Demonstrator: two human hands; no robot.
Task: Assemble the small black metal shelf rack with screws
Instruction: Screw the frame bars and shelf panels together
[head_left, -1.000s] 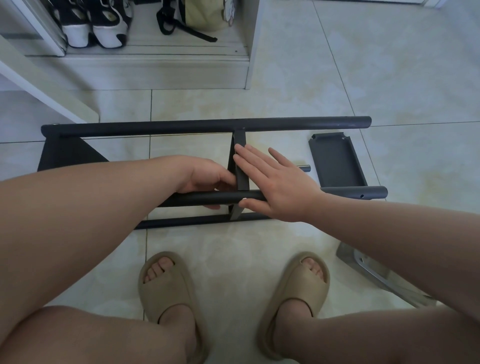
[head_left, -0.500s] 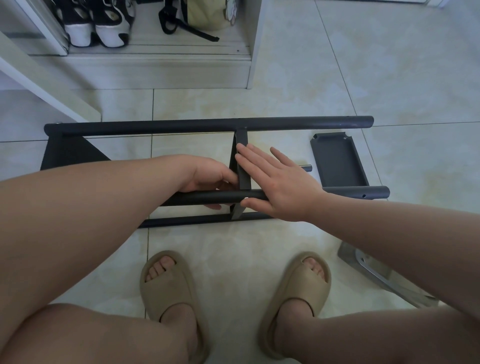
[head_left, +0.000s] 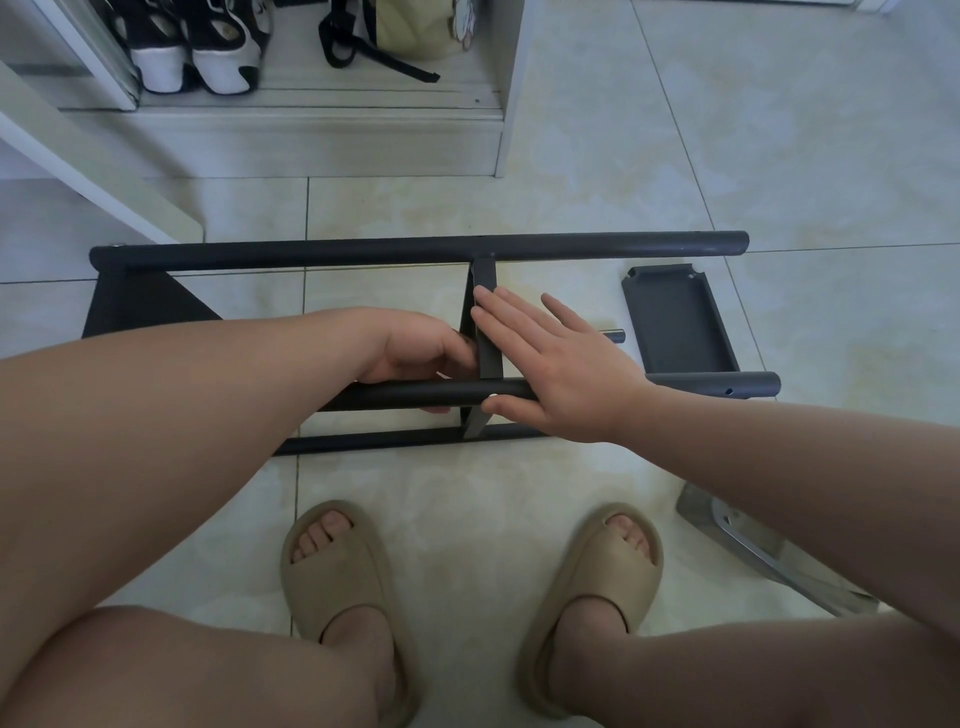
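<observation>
Black rack (head_left: 415, 250) lies on its side on the tile floor (head_left: 779, 156), just ahead of the slippers (head_left: 337, 571). Left hand (head_left: 415, 353) is curled around the front tube (head_left: 405, 396); its fingertips are mostly hidden, so it looks like a grip. Right hand (head_left: 561, 374) lies flat with straight fingers, pressing on the middle cross plate (head_left: 484, 275) and the same tube. Loose black tray (head_left: 675, 322) sits on the floor right of the rack, between the tube ends.
</observation>
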